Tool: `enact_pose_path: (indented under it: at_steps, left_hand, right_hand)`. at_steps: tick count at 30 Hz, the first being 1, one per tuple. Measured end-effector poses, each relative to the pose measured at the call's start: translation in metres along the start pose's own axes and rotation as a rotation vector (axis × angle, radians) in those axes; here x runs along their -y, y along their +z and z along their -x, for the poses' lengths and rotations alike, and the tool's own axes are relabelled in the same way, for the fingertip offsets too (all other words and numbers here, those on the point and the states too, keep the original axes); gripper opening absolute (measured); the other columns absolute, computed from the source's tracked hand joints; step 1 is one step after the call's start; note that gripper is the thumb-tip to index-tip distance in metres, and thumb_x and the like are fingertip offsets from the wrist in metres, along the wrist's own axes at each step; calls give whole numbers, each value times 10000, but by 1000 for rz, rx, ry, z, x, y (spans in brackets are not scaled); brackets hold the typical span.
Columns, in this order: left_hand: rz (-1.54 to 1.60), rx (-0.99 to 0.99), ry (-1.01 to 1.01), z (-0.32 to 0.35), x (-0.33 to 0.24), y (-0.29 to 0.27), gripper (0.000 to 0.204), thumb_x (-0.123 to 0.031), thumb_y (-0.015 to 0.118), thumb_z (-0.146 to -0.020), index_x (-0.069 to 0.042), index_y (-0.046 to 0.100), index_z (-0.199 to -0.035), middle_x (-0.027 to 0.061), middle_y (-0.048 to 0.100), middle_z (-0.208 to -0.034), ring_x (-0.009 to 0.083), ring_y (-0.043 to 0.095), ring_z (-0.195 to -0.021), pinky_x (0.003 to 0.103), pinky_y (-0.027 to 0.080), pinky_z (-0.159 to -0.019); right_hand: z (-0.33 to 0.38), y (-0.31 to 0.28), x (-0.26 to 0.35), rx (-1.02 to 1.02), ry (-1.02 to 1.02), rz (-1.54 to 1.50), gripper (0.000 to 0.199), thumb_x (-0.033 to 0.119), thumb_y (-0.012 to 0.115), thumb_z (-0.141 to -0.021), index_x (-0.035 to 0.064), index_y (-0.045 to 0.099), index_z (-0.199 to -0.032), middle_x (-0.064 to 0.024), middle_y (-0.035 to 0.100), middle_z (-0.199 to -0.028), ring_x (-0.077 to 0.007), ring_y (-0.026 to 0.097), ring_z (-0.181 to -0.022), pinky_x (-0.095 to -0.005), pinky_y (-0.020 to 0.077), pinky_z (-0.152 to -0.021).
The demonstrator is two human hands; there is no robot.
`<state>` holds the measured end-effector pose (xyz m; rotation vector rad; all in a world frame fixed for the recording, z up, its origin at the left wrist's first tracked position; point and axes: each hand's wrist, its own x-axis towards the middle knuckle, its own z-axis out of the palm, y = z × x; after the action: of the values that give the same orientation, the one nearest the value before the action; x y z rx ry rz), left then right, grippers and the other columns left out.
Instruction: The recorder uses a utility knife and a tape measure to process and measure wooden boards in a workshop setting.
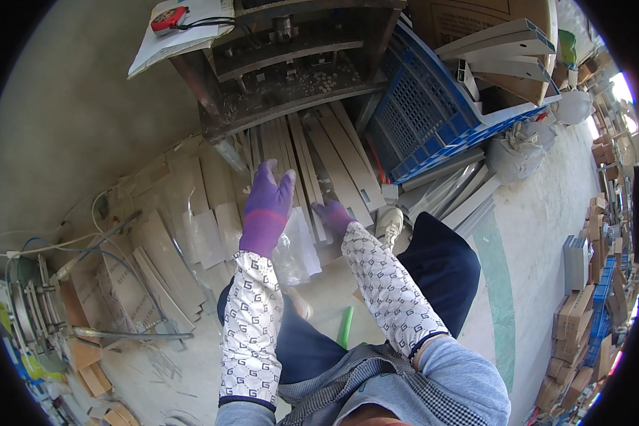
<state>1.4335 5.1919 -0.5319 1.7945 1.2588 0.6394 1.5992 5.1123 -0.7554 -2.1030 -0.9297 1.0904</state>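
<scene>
Both my hands wear purple gloves with greyish fingertips. My left hand [268, 202] is raised over the long flat strips [337, 156], its thumb apart from the fingers and nothing in it. Lower and to the right, my right hand [336, 216] reaches in at the near part of the strips. Its fingers point left and look spread, though I cannot tell whether they touch a strip. Between and below my hands lie clear plastic wrap [285, 257] and a white sheet [302, 238]. The strips run back beneath a dark metal machine frame [298, 99].
A blue plastic crate [433, 106] with metal profiles and a cardboard box stands at the right. On the machine a red tape measure [169, 20] lies on papers. More wrapped strips [206, 220] lie left. A metal device with hoses [46, 312] stands far left.
</scene>
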Motion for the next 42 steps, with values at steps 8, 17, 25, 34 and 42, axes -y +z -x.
enact_pose_path:
  at_steps: [8, 17, 25, 34, 42]
  left_hand:
    - [-88, 45, 37, 2, -21, 21, 538, -408, 580, -952, -21, 483, -1313, 243, 549, -1314, 409, 560, -1200, 466, 461, -992]
    - [-300, 185, -56, -4, 15, 23, 622, -494, 556, -931, -43, 464, -1349, 261, 538, -1333, 424, 569, -1192, 496, 461, -999]
    - [398, 120, -462, 45, 9, 101, 923, -459, 780, -779, 56, 308, -1381, 295, 475, -1337, 370, 539, -1204, 403, 483, -976]
    - [788, -190, -281, -20, -26, 82, 627, -396, 792, -801, 21, 542, -1196, 86, 620, -950, 179, 621, -860, 318, 508, -779]
    - [719, -271, -276, -45, -34, 77, 780, -384, 828, -762, 70, 483, -1293, 176, 625, -1143, 263, 611, -1044, 374, 470, -920]
  right_hand:
    - [25, -24, -24, -50, -58, -65, 391, 351, 568, -929, -18, 644, -1031, -256, 676, -865, -395, 662, -845, -470, 510, -780]
    - [165, -42, 42, -274, -203, 427, 378, 360, 570, -921, -2, 613, -1020, -232, 691, -866, -410, 675, -784, -484, 534, -729]
    - [355, -114, 31, -66, -350, 70, 483, 244, 652, -883, 45, 550, -1311, -127, 650, -848, -189, 676, -718, -326, 531, -637]
    - [310, -117, 62, 340, -167, -779, 704, 309, 496, -970, 105, 192, -1571, -51, 529, -1107, -74, 414, -697, -200, 355, -565]
    - [249, -95, 40, 338, -83, -965, 483, 354, 520, -980, 83, 441, -1372, -44, 535, -978, -95, 427, -651, -222, 321, -504]
